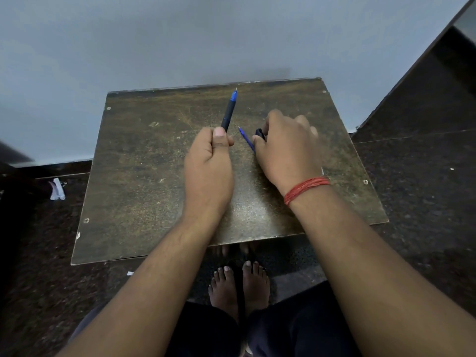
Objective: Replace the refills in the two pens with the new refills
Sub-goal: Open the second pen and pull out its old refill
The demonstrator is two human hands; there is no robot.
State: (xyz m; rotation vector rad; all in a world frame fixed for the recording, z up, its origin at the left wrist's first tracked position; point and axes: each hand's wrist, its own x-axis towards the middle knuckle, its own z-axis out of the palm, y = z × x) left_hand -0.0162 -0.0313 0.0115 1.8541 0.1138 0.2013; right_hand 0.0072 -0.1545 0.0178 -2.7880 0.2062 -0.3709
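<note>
While the left hand (209,161) is curled into a fist around the lower barrel of a black pen (228,116), thumb pressed on top, the pen's blue tip stands up and away toward the far edge of the counter (144,176), above the middle of its surface. Just to the right, a thin blue refill (246,139) slants out from under the right hand (286,148), its point aimed at the far left and lying near the left thumb without touching it. The right hand rests knuckles-up near the counter's centre, fingers bent over a small black pen part (260,133) pinched at its fingertips; how much more it covers cannot be told. A red thread band (306,188) circles that wrist. The likely trouble is the refill: it is slim and round, and if the right hand lifts or shifts the black part carelessly, the refill could roll toward the near edge and drop to the floor. A second risk, as I judge it, is mixing old and new refills, since only one is visible and nothing marks which it is.
</note>
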